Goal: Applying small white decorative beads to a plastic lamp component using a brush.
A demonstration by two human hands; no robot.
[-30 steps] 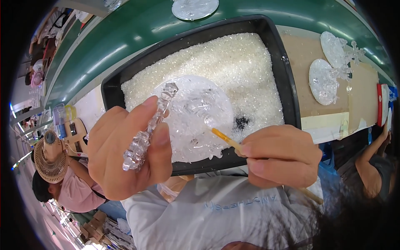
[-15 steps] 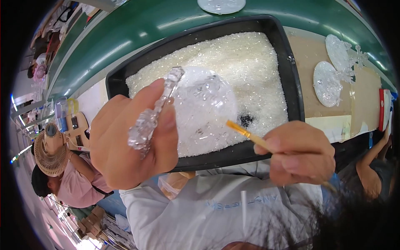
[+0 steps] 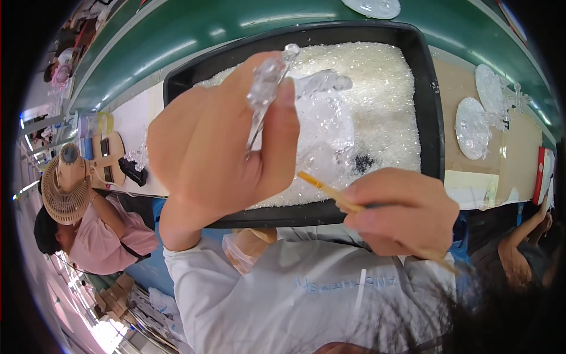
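My left hand (image 3: 218, 141) is raised over a black tray, thumb and fingers pinching a clear, knobbly plastic ornament (image 3: 268, 79). Beside the fingertips is a pale, see-through disc (image 3: 327, 121) with a lumpy clear piece across its upper part; I cannot tell whether it is joined to the ornament. My right hand (image 3: 407, 209) grips a thin paintbrush (image 3: 339, 199) with a wooden handle and yellow-orange bristles. The brush tip points toward my left thumb, and whether it touches anything is unclear. White glittery granules (image 3: 383, 76) fill the tray, with a dark bare patch near the right hand.
The black tray's rim (image 3: 434, 118) surrounds the granules. Two clear discs with ornaments (image 3: 471, 127) lie on cardboard at right; another disc (image 3: 374, 7) rests on the green surface (image 3: 236, 29) beyond. A fan (image 3: 65, 183) and a person in pink (image 3: 106, 230) are left, another person (image 3: 519, 253) right.
My left hand has moved up and right and turned, tilting the clear ornament. The brush tip has shifted left, nearer my left thumb. The whole view has shifted slightly.
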